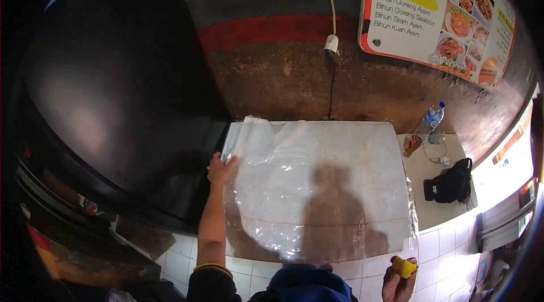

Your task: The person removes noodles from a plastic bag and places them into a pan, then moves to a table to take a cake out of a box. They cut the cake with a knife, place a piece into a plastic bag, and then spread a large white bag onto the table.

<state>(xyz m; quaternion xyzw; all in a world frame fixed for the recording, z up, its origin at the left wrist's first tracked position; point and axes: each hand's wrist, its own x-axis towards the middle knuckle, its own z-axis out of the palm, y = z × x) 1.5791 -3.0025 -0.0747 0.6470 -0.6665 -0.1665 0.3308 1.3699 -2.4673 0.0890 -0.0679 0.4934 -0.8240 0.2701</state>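
My left hand reaches to the left edge of a white table, its thumb and fingers apart at the border of a clear plastic sheet. The sheet covers the tabletop, with wrinkles and glare on its left side and loose edges past the table at the right. Low in the head view, my right hand is closed around a small yellow object, whose kind I cannot tell. This hand is off the table's front right corner.
A tall black cabinet-like surface stands close on the left. On a side table at the right are a plastic bottle, glasses and a black bag. A menu board and a white socket hang on the wall.
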